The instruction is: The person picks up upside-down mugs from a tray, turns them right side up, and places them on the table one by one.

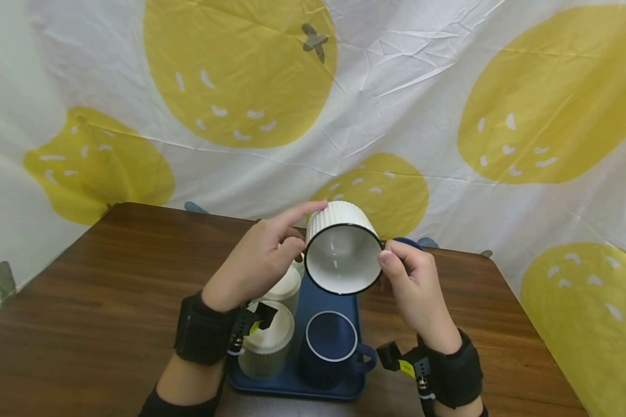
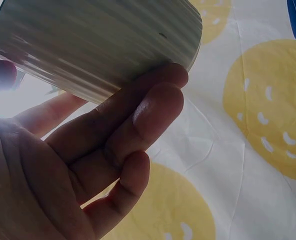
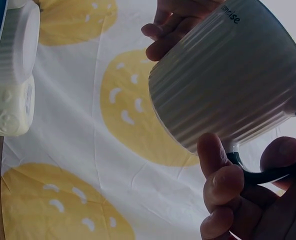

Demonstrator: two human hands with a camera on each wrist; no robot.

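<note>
White ribbed mug (image 1: 342, 249), dark-rimmed and glossy inside, is held tilted with its mouth toward the camera above the blue tray (image 1: 313, 385). Right hand (image 1: 416, 286) pinches its dark handle; left hand (image 1: 263, 258) steadies its side with straight fingers, over the bench (image 1: 83, 301).

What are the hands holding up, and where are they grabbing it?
A white ribbed mug, tipped on its side above the blue tray. The right hand grips its dark handle; the left hand steadies the ribbed side with its fingers.

Both hands raised, left hand (image 1: 261, 260) fingers extended, right hand (image 1: 414, 284) fingers curled, wrists strapped
</note>
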